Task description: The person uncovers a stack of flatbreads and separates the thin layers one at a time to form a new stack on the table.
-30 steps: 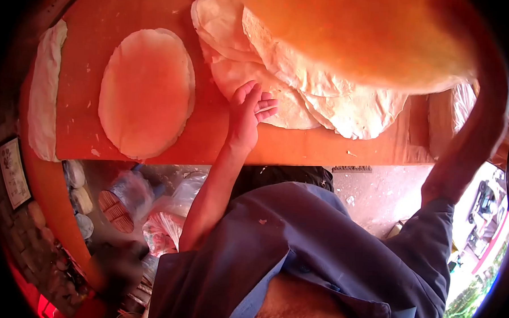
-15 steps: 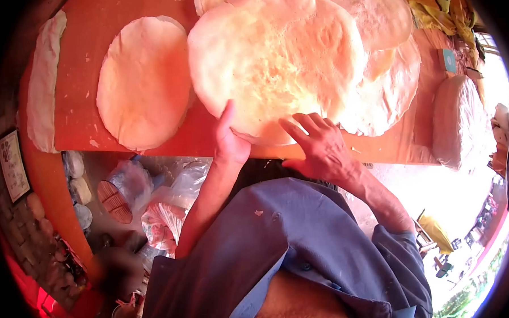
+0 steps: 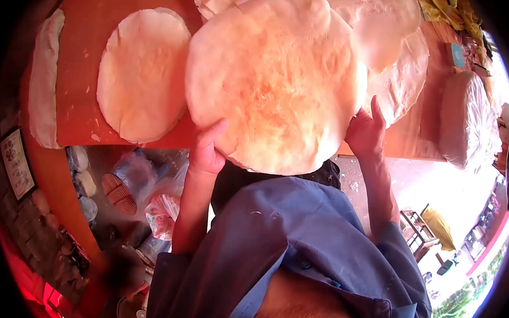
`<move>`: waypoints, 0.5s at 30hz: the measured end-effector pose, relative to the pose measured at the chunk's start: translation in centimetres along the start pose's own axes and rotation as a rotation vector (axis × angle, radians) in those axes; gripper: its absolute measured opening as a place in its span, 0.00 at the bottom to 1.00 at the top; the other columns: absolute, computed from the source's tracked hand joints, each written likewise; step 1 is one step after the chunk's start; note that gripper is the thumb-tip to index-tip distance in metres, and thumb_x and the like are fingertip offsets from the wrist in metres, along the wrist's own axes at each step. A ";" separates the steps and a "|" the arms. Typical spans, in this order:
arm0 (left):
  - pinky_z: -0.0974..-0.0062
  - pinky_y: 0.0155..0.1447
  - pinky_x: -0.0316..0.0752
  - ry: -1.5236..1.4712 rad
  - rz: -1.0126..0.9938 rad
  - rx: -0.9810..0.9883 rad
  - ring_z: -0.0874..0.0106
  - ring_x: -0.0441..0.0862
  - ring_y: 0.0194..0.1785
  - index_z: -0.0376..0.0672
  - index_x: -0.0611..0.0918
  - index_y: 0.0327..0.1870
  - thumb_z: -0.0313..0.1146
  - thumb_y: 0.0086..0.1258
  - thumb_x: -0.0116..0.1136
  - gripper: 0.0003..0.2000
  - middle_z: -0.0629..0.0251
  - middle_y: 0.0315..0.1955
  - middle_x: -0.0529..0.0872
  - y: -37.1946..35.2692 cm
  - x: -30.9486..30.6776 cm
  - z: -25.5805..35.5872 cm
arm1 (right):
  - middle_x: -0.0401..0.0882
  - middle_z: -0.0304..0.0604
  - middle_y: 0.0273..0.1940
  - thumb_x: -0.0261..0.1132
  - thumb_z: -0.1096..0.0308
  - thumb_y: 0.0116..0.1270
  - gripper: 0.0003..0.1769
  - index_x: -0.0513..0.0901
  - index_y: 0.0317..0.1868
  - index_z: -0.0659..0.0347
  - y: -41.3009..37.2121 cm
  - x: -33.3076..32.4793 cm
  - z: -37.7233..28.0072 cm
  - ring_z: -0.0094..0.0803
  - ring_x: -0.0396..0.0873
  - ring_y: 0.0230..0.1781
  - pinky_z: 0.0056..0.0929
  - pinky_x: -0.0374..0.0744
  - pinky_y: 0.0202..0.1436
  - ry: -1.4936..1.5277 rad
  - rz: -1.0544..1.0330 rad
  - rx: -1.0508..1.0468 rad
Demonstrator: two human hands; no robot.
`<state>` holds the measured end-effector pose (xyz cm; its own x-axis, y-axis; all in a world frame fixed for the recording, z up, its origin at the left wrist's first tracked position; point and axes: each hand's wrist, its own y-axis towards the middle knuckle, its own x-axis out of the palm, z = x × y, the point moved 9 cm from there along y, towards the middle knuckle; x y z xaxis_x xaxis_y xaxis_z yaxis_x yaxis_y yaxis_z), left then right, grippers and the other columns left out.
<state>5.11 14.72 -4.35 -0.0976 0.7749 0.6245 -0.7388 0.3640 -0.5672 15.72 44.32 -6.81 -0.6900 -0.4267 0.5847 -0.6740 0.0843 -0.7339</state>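
Observation:
A large, pale round flatbread (image 3: 274, 86) with faint browned patches lies in front of me, its near edge sticking out past the table's edge. My left hand (image 3: 208, 151) grips its lower left rim, thumb on top and the fingers hidden underneath. On the right rim, my right hand (image 3: 367, 132) is closed at the edge with the thumb pointing up; its fingers are partly hidden under the bread. Left of it rests a smaller flatbread (image 3: 143, 74). More flatbreads (image 3: 403, 80) overlap behind it and to the right.
The orange table (image 3: 78, 94) carries a long pale roll (image 3: 46, 79) at its left end and a plastic-wrapped bundle (image 3: 466, 120) at its right. Yellow cloth (image 3: 456, 17) lies at the far right. Under the table are plastic bags (image 3: 162, 214); a wooden stool (image 3: 419, 231) stands to the right.
The large flatbread has come toward me, over the table's edge. My right hand has moved from its near edge out to the right rim; my left hand has shifted slightly left and nearer.

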 end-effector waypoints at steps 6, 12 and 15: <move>0.61 0.69 0.70 0.095 0.071 0.003 0.62 0.75 0.65 0.36 0.69 0.67 0.23 0.65 0.59 0.27 0.59 0.61 0.77 0.4 -4.4 -0.3 | 0.81 0.47 0.54 0.58 0.52 0.72 0.30 0.69 0.65 0.66 -1.5 2.5 -0.9 0.37 0.82 0.52 0.38 0.81 0.48 -0.322 -0.109 -0.099; 0.64 0.67 0.71 -0.039 0.104 0.217 0.66 0.76 0.63 0.39 0.71 0.65 0.23 0.65 0.60 0.25 0.61 0.59 0.79 0.6 -4.4 2.7 | 0.86 0.48 0.43 0.69 0.70 0.64 0.19 0.80 0.53 0.69 0.3 4.6 -3.6 0.33 0.86 0.38 0.29 0.83 0.40 -0.880 0.194 -0.451; 0.68 0.65 0.72 0.103 0.077 0.258 0.68 0.76 0.61 0.39 0.71 0.65 0.26 0.67 0.59 0.24 0.61 0.58 0.79 0.5 -2.6 5.4 | 0.87 0.48 0.44 0.70 0.76 0.60 0.21 0.81 0.54 0.68 -1.9 9.3 -6.0 0.34 0.87 0.40 0.30 0.85 0.43 -0.838 0.127 -0.604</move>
<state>1.36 10.11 -3.40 -0.1013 0.8483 0.5198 -0.8784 0.1691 -0.4471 9.01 45.54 2.15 -0.5164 -0.8524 -0.0820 -0.7883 0.5106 -0.3433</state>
